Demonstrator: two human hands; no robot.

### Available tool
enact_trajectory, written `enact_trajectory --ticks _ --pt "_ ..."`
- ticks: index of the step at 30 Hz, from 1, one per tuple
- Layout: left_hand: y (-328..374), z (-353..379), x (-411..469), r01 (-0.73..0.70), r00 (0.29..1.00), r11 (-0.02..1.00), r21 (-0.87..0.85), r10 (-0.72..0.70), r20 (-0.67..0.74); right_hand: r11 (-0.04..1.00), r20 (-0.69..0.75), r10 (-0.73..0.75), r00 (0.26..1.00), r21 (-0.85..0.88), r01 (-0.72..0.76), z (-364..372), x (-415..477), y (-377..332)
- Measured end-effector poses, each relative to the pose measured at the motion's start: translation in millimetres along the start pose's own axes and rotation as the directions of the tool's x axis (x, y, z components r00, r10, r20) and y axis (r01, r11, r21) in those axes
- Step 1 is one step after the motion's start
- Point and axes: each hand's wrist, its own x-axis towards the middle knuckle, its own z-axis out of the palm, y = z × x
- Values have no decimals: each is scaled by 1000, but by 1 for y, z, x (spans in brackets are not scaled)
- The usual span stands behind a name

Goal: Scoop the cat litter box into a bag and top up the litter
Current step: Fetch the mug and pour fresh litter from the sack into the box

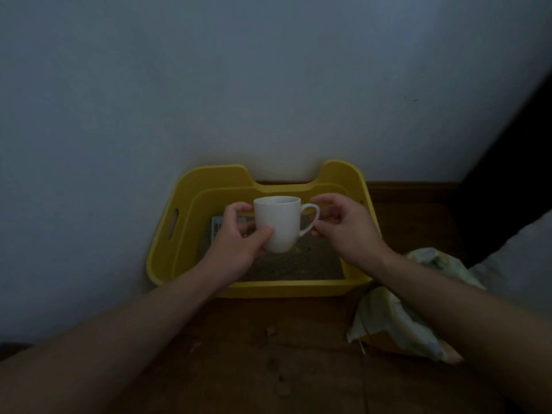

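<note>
A yellow litter box (167, 249) stands on the wooden floor against the wall, with grey-brown litter (301, 264) in its bottom. Above it I hold a white mug (279, 224) upright. My left hand (239, 237) grips the mug's body from the left and below. My right hand (343, 225) pinches its handle from the right. A pale object (215, 230) lies in the box at the far left, partly hidden behind my left hand. A crumpled pale bag (397, 318) lies on the floor to the right of the box.
The wall rises directly behind the box. A dark wooden skirting and a dark piece of furniture (501, 180) stand at the right. Small crumbs (270, 330) are scattered on the floor in front of the box. The scene is dim.
</note>
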Motion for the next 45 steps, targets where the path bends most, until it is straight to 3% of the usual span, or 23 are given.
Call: enact_trajectory --ticks 9,17,37,45 --pt "-8 1 9 140 984 981 135 -153 88 982 19 118 993 -151 -114 -2 14 24" --pt "-6 6 14 125 975 956 266 -167 143 962 34 125 992 -249 -113 -14 20 37" --pt "-9 15 22 126 964 947 295 -187 188 882 49 271 961 -413 -227 -23 26 36" --pt "-6 14 13 95 957 939 329 -177 229 871 74 399 914 -341 -353 -32 7 25"
